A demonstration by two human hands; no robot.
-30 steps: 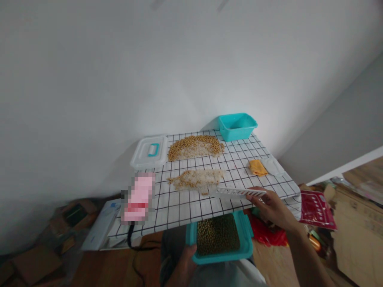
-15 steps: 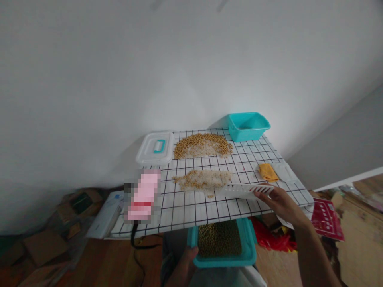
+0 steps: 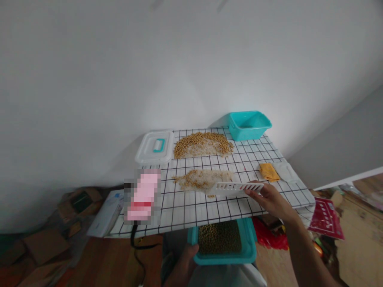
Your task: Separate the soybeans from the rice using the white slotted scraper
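Note:
My right hand (image 3: 273, 200) grips one end of a white slotted plastic tray (image 3: 229, 189), held on edge over the table. The tray's far end is at the right side of a pile of whitish grains mixed with tan beans (image 3: 199, 179). Below the table's front edge, my left hand (image 3: 188, 258) holds the left rim of a teal bin (image 3: 224, 261), thumb on top and the other fingers hidden. Greenish-brown beans (image 3: 220, 238) cover the bin's inside. Farther back lies a curved heap of tan beans (image 3: 203, 139) with pale grains along its front.
A second teal bin (image 3: 249, 131) stands at the back right; a clear lid with a teal handle (image 3: 149, 148) lies back left. A pixelated pink object (image 3: 145, 195) is at front left. On the right are a yellow cloth (image 3: 269, 172) and a white cloth (image 3: 285, 172).
My right hand and the white slotted tray have shifted left, toward the near pile. My left hand and the bin stay nearly where they were.

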